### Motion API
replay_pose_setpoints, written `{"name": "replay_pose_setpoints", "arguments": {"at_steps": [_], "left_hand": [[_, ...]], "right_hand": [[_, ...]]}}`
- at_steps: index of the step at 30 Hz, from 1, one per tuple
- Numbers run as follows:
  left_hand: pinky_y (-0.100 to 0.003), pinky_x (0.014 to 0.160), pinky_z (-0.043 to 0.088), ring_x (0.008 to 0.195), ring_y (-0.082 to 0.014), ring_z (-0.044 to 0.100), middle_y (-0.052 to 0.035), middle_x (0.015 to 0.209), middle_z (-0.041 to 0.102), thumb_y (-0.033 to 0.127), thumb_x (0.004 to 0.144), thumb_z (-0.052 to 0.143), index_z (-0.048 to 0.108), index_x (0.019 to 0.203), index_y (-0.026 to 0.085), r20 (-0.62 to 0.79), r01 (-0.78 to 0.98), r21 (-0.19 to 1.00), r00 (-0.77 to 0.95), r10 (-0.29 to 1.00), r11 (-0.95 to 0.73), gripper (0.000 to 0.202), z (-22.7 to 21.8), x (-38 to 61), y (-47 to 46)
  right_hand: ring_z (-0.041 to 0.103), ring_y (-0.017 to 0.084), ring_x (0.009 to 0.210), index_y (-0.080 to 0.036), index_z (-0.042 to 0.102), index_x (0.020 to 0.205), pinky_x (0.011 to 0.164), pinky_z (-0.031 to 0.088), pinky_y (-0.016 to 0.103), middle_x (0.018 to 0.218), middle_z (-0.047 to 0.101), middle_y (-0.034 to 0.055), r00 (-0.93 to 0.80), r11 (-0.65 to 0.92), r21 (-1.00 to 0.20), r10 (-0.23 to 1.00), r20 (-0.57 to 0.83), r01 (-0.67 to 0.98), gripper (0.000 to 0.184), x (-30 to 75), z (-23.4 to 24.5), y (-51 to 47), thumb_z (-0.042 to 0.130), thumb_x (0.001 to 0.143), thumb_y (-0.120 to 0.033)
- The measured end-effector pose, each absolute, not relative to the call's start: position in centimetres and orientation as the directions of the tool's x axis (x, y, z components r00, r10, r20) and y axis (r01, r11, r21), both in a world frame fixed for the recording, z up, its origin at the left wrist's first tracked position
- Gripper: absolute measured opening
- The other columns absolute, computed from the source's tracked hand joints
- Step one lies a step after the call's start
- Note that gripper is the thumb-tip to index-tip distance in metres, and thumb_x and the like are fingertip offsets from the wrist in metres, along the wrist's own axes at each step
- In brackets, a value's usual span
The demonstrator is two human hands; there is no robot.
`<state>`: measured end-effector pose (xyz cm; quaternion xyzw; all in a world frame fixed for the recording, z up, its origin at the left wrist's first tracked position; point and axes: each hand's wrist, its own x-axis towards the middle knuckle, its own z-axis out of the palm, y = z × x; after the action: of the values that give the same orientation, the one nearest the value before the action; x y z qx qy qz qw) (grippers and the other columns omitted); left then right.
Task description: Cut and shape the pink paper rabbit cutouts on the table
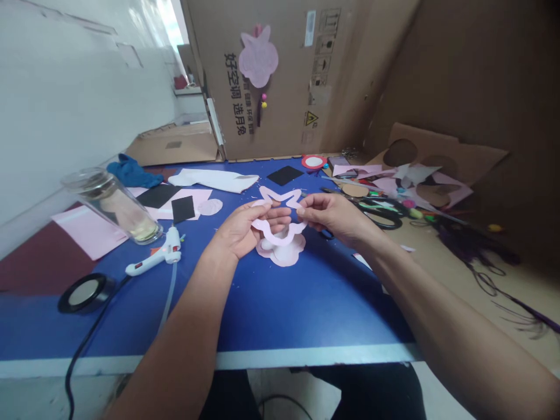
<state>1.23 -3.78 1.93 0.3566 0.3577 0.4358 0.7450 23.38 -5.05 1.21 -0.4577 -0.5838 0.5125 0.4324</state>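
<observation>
Pink scalloped paper outline [277, 239] is up over the blue counter [284, 315], left hand [245, 227] gripping its left edge, right hand [331, 216] pinching its right. Flower-shaped pink-and-white cutout [289, 256] shows beneath, partly covered. White hot-glue gun [160, 255] lies left, black tape roll [102, 287] nearer.

Cardboard [284, 129] bearing 好空调 选月兔 [237, 107], warning triangle [311, 119], pictograms [326, 44]
</observation>
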Motion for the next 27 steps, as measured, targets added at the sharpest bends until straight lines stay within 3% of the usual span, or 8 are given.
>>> {"name": "replay_pose_setpoints", "arguments": {"at_steps": [10, 19, 23, 27], "left_hand": [[-0.032, 0.072, 0.066, 0.08, -0.0258, 0.081, -0.0206, 0.094, 0.081, 0.007, 0.099, 0.055, 0.07, 0.106, 0.005, -0.215, -0.382, 0.855, 0.352, 0.911, 0.35, 0.017, 1.97, 1.28, -3.92], [-0.036, 0.083, 0.065, 0.082, -0.0234, 0.08, -0.0213, 0.101, 0.081, 0.006, 0.093, 0.061, 0.071, 0.104, 0.005, -0.182, -0.431, 0.847, 0.317, 0.931, 0.312, 0.015, 1.5, 1.24, -3.58], [-0.036, 0.078, 0.065, 0.08, -0.0231, 0.079, -0.0199, 0.098, 0.081, 0.007, 0.092, 0.062, 0.07, 0.106, 0.007, -0.195, -0.368, 0.881, 0.291, 0.937, 0.297, 0.016, 1.57, 1.26, -3.59], [-0.031, 0.066, 0.061, 0.076, -0.0222, 0.078, -0.0163, 0.096, 0.081, 0.011, 0.091, 0.065, 0.07, 0.102, 0.013, -0.226, -0.198, 0.944, 0.187, 0.956, 0.262, 0.012, 1.53, 1.08, -3.56]], "right_hand": [[0.046, 0.009, 0.056, -0.018, 0.069, 0.082, 0.05, 0.032, 0.025, 0.071, 0.068, 0.0011, -0.19, 0.023, -0.995, 0.982, 0.004, 0.096, 0.044, 23.29, 1.46, -5.14, 0.093, 0.064, -0.051], [0.049, 0.009, 0.057, -0.019, 0.07, 0.085, 0.052, 0.038, 0.024, 0.077, 0.071, 0.0017, -0.142, 0.01, -1.0, 0.99, 0.008, 0.014, 0.045, 23.48, 0.87, -4.79, 0.093, 0.066, -0.052], [0.05, 0.01, 0.059, -0.019, 0.07, 0.084, 0.051, 0.037, 0.024, 0.08, 0.073, 0.0033, -0.119, 0.02, -0.998, 0.993, 0.014, 0.051, 0.044, 23.66, 0.95, -4.81, 0.092, 0.068, -0.054], [0.05, 0.01, 0.059, -0.018, 0.07, 0.081, 0.047, 0.033, 0.023, 0.077, 0.072, 0.0043, -0.148, -0.02, -0.989, 0.988, -0.041, 0.147, 0.043, 23.89, 1.31, -4.95, 0.092, 0.067, -0.054]]}}
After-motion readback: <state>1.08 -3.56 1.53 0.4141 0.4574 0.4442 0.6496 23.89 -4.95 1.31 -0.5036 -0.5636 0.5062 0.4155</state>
